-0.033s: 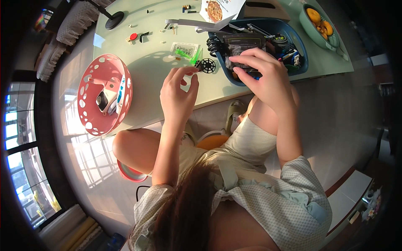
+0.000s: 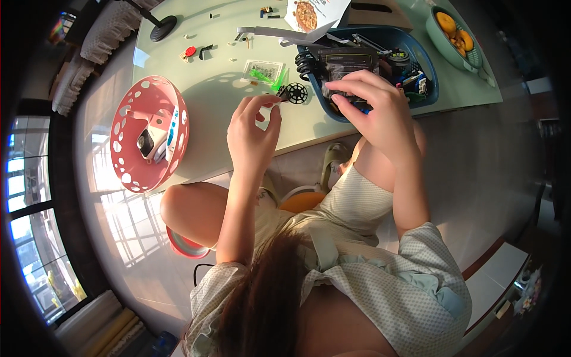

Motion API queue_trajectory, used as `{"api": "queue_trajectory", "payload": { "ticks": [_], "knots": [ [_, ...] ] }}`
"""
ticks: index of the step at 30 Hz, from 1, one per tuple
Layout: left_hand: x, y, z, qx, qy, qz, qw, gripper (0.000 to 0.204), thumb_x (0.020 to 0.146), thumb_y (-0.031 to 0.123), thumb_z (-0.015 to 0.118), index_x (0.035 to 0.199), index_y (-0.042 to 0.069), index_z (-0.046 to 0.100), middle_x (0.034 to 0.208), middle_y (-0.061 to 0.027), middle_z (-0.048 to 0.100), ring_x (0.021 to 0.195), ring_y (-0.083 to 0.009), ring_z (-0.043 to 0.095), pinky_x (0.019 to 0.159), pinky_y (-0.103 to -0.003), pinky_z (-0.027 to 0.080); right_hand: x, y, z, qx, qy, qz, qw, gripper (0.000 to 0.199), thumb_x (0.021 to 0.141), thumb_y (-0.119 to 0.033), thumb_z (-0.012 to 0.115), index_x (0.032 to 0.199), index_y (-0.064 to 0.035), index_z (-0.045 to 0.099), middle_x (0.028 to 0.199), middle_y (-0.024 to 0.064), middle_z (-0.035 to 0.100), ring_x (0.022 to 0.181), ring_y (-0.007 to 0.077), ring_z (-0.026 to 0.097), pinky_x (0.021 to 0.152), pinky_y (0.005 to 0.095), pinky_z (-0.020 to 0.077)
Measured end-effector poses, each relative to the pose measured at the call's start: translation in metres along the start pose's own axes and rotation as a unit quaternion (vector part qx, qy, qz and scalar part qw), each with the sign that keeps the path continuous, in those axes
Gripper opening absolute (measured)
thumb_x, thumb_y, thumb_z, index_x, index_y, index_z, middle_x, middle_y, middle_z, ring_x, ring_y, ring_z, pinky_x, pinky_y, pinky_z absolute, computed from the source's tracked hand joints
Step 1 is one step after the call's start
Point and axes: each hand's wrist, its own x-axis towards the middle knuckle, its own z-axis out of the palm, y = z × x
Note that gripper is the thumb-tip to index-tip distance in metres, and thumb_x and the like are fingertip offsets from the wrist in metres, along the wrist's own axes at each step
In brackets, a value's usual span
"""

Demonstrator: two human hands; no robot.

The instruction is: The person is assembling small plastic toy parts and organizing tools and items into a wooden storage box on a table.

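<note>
My left hand (image 2: 253, 128) hovers over the near part of the table, its fingers curved and a small gap between thumb and index finger. Just beyond those fingertips is a black spoked wheel (image 2: 297, 93) with a small dark part beside it; whether the index finger touches that part, I cannot tell. My right hand (image 2: 377, 107) is raised in front of a blue basket (image 2: 429, 62), thumb and fingers apart with nothing visible between them. Behind it, a dark packet (image 2: 351, 59) lies in the basket, partly hidden by the hand.
Beyond the wheel lies a clear compartment box (image 2: 262, 70) beside bright green pieces (image 2: 277, 82). A pink basket (image 2: 122, 160) stands at the left table edge. Small parts, including a red one (image 2: 190, 51), are scattered farther back. A green basket (image 2: 433, 24) holds orange fruit.
</note>
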Motion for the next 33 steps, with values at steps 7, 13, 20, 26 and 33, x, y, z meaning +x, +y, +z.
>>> {"api": "queue_trajectory", "payload": {
  "ticks": [7,13,20,26,33],
  "knots": [
    [-0.003,-0.036,0.0,0.061,-0.001,-0.033,0.998,0.016,0.08,0.016,0.066,0.096,0.015,0.068,0.089,0.0001,0.064,0.072,-0.0168,0.058,0.069,-0.031,0.05,-0.021,-0.033,0.041,0.097,-0.074,-0.023,0.992,0.015,0.08,-0.008,0.069,0.095,-0.0108,0.072,0.086,0.0024,0.065,0.073,0.0203,0.065,0.062,0.0311,0.0525],
    [-0.001,-0.062,0.006,0.122,-0.021,-0.06,0.991,0.03,0.078,0.02,0.07,0.107,0.015,0.067,0.099,-0.0032,0.065,0.088,-0.0229,0.063,0.078,-0.036,0.052,-0.031,-0.042,0.077,0.12,-0.147,0.004,0.982,0.026,0.08,-0.011,0.067,0.106,-0.0105,0.069,0.103,0.0047,0.063,0.083,0.0233,0.064,0.073,0.0361,0.053],
    [0.011,-0.068,0.023,0.161,-0.011,-0.025,0.987,0.039,0.073,0.021,0.074,0.11,0.014,0.066,0.103,-0.0047,0.064,0.099,-0.0273,0.061,0.083,-0.039,0.052,-0.015,0.001,0.126,-0.011,-0.069,-0.028,0.997,0.044,0.079,-0.001,0.06,0.123,-0.0008,0.056,0.122,0.0133,0.054,0.116,0.0301,0.05,0.099,0.0406,0.0422],
    [0.022,-0.072,0.038,0.184,0.025,0.02,0.982,0.038,0.069,0.021,0.077,0.106,0.014,0.067,0.099,-0.0055,0.065,0.094,-0.0291,0.062,0.079,-0.039,0.052,-0.005,0.019,0.151,-0.05,-0.073,-0.001,0.996,0.051,0.078,0.004,0.054,0.128,-0.002,0.053,0.128,0.0136,0.053,0.121,0.0328,0.047,0.105,0.0426,0.0366],
    [0.03,-0.072,0.044,0.182,0.019,0.031,0.983,0.026,0.071,0.02,0.075,0.096,0.013,0.07,0.093,-0.0048,0.064,0.089,-0.0275,0.063,0.076,-0.039,0.052,0.001,0.032,0.166,-0.081,-0.068,0.035,0.994,0.049,0.076,0.005,0.055,0.124,-0.0062,0.058,0.127,0.0128,0.054,0.121,0.032,0.048,0.102,0.0406,0.0389]
  ]
}}
